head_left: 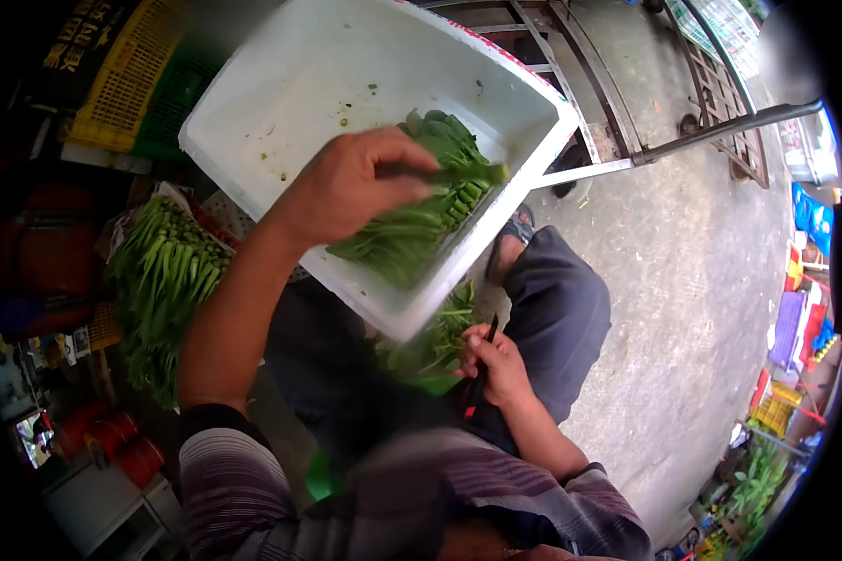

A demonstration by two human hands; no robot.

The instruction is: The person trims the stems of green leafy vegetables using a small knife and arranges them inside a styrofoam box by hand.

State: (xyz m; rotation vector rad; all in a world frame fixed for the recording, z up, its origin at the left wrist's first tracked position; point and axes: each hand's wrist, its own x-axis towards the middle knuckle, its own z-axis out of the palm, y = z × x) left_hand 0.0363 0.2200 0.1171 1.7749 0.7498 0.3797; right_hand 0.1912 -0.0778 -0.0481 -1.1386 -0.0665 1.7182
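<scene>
A white foam box (253, 122) holds leafy green vegetables (393, 238), laid with their cut stem ends toward its right wall. Over these greens is my left hand (346, 187), slightly blurred, its thumb and fingers curved and apart. One stem end sticks out just beyond its fingertips. Lower down, near my knee, my right hand (498, 365) is closed around a dark knife (478, 379) with a red end. Beside that hand, more loose greens (430, 341) lie between my legs, partly hidden by the box.
A large stack of green stalks (164, 290) stands left of the box. Yellow (126, 75) and green crates are at the upper left. A metal frame (594, 84) reaches from behind the box to the right, above the concrete floor (664, 309).
</scene>
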